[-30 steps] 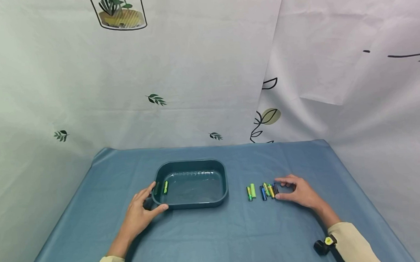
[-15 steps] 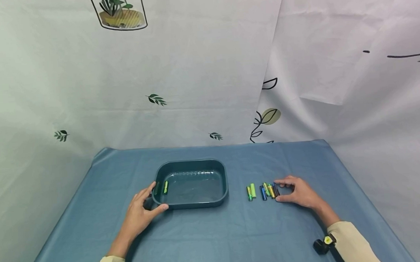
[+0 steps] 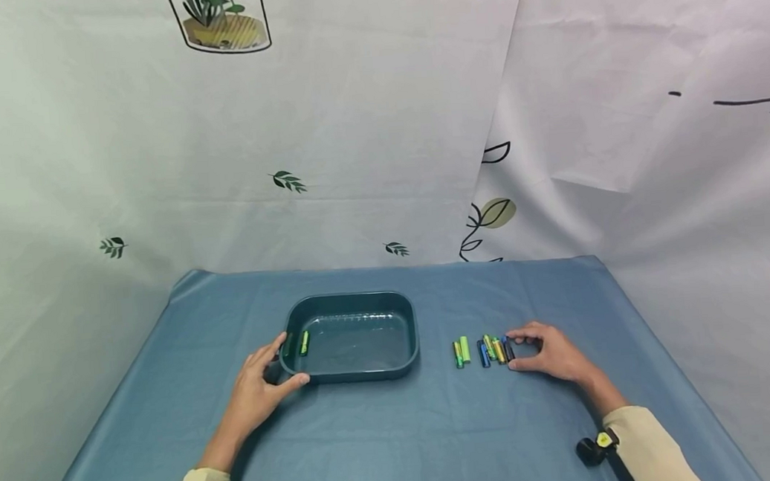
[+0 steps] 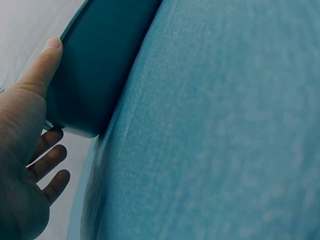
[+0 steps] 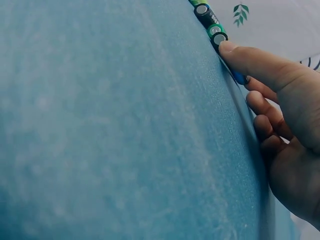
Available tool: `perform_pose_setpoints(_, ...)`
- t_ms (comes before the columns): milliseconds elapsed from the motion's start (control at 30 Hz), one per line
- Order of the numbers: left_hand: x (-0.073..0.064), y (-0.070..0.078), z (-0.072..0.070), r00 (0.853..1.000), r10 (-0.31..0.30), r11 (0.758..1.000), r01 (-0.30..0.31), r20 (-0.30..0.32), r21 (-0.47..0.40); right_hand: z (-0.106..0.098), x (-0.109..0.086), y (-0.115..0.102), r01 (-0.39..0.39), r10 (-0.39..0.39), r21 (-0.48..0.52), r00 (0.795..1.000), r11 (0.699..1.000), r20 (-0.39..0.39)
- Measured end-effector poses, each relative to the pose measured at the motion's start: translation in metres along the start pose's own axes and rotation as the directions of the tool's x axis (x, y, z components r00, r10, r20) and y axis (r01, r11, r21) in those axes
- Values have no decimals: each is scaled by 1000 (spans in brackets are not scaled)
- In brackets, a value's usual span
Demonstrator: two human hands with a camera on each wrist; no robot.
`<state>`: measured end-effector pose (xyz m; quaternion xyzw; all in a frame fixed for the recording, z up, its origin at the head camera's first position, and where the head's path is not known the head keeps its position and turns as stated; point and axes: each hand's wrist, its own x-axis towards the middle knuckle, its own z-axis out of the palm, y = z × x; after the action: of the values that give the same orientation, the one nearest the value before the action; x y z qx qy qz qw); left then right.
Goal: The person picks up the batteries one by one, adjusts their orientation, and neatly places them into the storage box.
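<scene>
A dark teal rectangular baking dish (image 3: pixel 361 376) stands on the left half of the table, with one green battery (image 3: pixel 304 343) lying inside near its left wall. My left hand (image 3: pixel 248 395) grips the dish's near left corner, thumb (image 4: pixel 52 50) along the near rim and forefinger round the left side. On the right, my right hand (image 3: pixel 554 355) pinches a black and blue battery (image 3: pixel 509 348) lengthwise between thumb and forefinger, low at the cloth. Just left of it lies a row of several batteries (image 3: pixel 489 347), coloured blue, green and yellow.
Two more green batteries (image 3: pixel 465 350) lie side by side between the row and the dish. A blue cloth (image 3: pixel 386 449) covers the table. White printed sheets (image 3: pixel 363 123) hang behind and along the sides.
My right thumb and forefinger have drawn slightly closer together onto the ends of the black and blue battery. The left hand and the dish stay in place.
</scene>
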<state>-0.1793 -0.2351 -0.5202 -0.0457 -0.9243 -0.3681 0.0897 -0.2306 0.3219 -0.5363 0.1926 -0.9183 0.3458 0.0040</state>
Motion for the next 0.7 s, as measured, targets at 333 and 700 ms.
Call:
perform_pose_setpoints(333, 0, -2, 2, 1000, 11, 1000, -11, -13, 7, -2, 1, -2, -6, 6, 16, 1000, 1000, -26)
perform_pose_setpoints(700, 0, -4, 2, 1000, 7, 1000, -7, -2, 9, -6, 9, -6, -8, 10, 33, 999, 999, -34)
